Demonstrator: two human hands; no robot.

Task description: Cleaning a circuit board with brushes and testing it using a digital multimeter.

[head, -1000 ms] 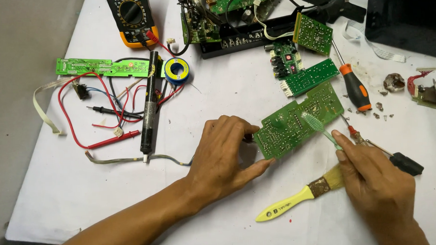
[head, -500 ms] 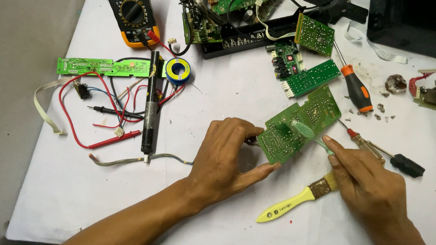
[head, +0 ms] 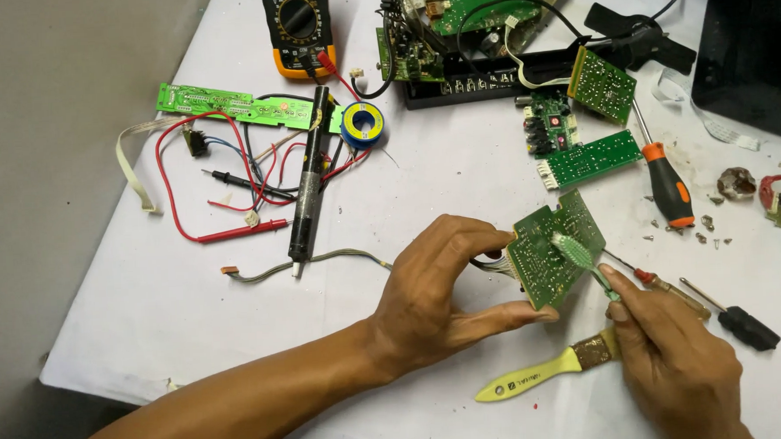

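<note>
A green circuit board (head: 557, 256), now tilted more upright, is pinched in the left hand (head: 442, 296); a green toothbrush (head: 576, 253), gripped by the right hand (head: 673, 356) at five o'clock, is pressed against it.

The left hand (head: 429, 301) now tilts the green circuit board (head: 555, 261) up on edge; the toothbrush (head: 576, 253) sits lower on it.

1. The circuit board (head: 557, 258) is green, dotted with silver solder points.
2. The toothbrush (head: 578, 255) is pale green.
3. The paintbrush (head: 546, 372) is shown with a yellow handle.
4. The screwdriver (head: 666, 185) is given an orange and black handle.
5. The multimeter (head: 299, 26) is black, edged in orange.
6. The solder spool (head: 363, 123) is blue and yellow.
7. The tabletop (head: 192, 290) is white.
8. The probe lead (head: 233, 233) is red.
</note>
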